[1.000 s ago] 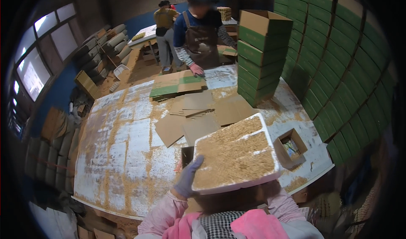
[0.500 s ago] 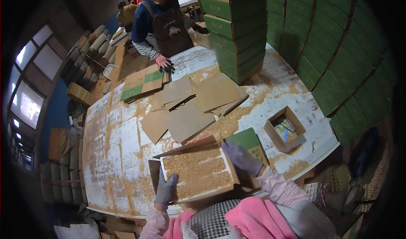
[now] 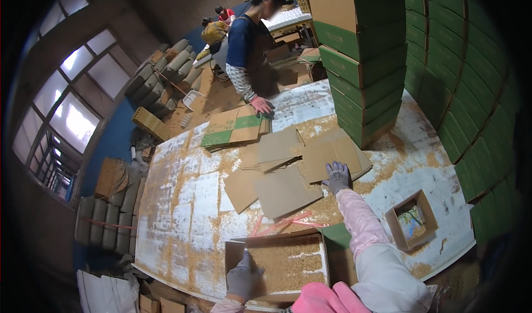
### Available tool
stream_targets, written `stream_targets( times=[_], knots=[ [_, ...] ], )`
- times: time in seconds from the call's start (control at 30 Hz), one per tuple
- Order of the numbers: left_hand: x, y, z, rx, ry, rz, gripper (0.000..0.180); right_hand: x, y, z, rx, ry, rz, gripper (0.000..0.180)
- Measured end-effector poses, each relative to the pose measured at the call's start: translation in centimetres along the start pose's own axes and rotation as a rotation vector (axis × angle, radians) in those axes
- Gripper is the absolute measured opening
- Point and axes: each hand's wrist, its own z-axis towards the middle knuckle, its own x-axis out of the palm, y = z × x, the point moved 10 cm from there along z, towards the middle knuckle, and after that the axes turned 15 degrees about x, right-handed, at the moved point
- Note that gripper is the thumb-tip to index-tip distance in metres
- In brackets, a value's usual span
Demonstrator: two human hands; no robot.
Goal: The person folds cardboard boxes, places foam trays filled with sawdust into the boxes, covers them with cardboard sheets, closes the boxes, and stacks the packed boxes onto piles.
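Note:
In front of me is an open cardboard box [image 3: 275,237], holding a white tray strewn with sawdust [image 3: 288,260]. My left hand [image 3: 243,277], in a grey glove, is inside the box at its left end, fingers stretched out and thumb apart. It touches the tray's left side; the fingertips are partly hidden. My right arm reaches forward across the table. The gloved right hand [image 3: 337,176] lies with spread fingers on the near right edge of a brown cardboard sheet [image 3: 321,155], one of several loose sheets [image 3: 288,191] in the middle of the table.
A tall stack of green-brown boxes [image 3: 363,63] stands at the back right. A small open box [image 3: 411,220] holds scraps. Pink strapping [image 3: 288,222] lies behind the tray's box. Across the table [image 3: 183,202], a co-worker [image 3: 249,52] rests a gloved hand on folded cartons [image 3: 233,127].
My right hand has left the box's right side and reached forward to the cardboard sheets. The tray sits lower in the box. The view has shifted, and the co-worker has turned.

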Motion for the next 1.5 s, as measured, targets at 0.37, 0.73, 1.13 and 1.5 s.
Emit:
stream_targets(
  times=[0.37, 0.73, 1.13, 1.5],
  knots=[
    [-11.7, -10.0, -1.7, 0.621, -0.750, 0.474, 0.055, -28.4, 9.6, -21.3, -0.643, -0.398, 0.515, 0.022],
    [-8.7, -1.3, -1.5, 0.460, -0.604, -0.081, 0.048, -20.0, -18.0, -17.6, 0.297, 0.114, 0.251, 0.029],
    [-6.5, 2.2, -1.5, 0.294, -0.787, -0.508, 0.042, -1.6, -33.5, -14.7, 0.369, 0.423, -0.360, 0.064],
    [-4.2, 3.8, -0.3, 0.195, -0.740, -0.617, 0.039, -2.5, -33.3, -16.2, 0.276, 0.402, -0.317, 0.046]
  ],
)
